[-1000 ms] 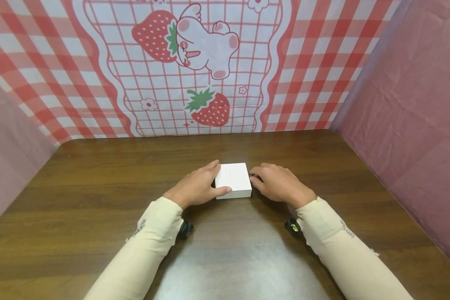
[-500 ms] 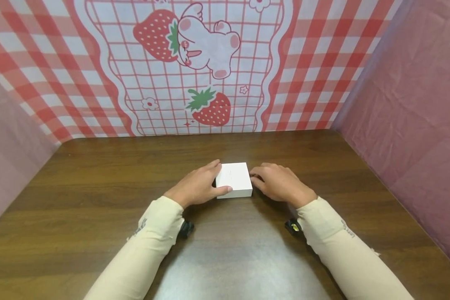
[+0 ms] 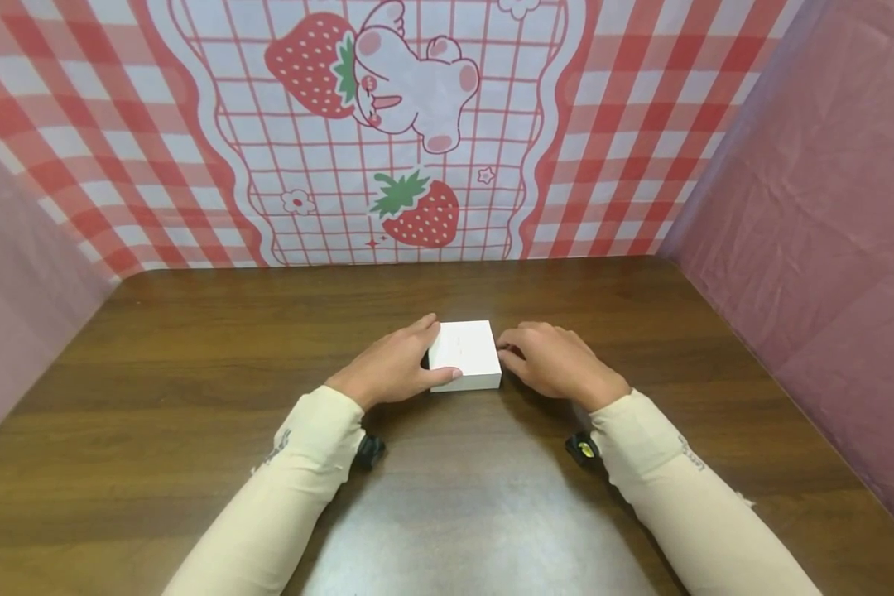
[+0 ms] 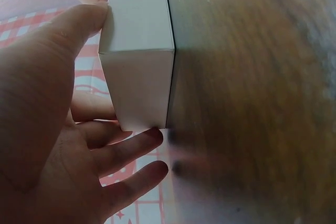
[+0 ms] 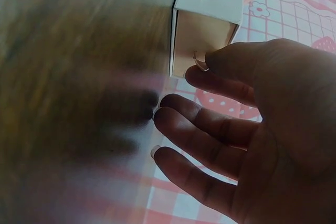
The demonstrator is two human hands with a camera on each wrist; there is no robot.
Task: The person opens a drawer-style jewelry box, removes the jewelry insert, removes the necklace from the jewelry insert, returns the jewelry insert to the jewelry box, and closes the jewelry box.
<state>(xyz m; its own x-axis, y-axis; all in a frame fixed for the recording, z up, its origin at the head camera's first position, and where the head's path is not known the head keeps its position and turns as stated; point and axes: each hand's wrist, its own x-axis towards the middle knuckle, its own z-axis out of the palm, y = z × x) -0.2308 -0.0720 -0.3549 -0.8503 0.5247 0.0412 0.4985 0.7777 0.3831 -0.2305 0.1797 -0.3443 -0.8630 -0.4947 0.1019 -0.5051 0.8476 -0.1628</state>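
A small white drawer box (image 3: 471,349) lies flat on the brown wooden table, with faint print on its top. My left hand (image 3: 389,364) holds its left end, the thumb along the near top edge and the other fingers towards the far side. At the right end my right hand (image 3: 555,364) pinches a small ribbon pull tab (image 5: 200,63) between thumb and index finger. In the right wrist view, the tab comes out of a tan drawer front (image 5: 197,38) framed by the white sleeve. The remaining right fingers are loosely bent, below the pinch in that view.
The wooden table (image 3: 194,463) reaches to a red-and-white checked cloth (image 3: 626,149) with strawberry drawings at the back. Pink cloth (image 3: 812,207) hangs along the right side, and paler cloth (image 3: 22,273) on the left. Both wrists carry small black devices (image 3: 583,449).
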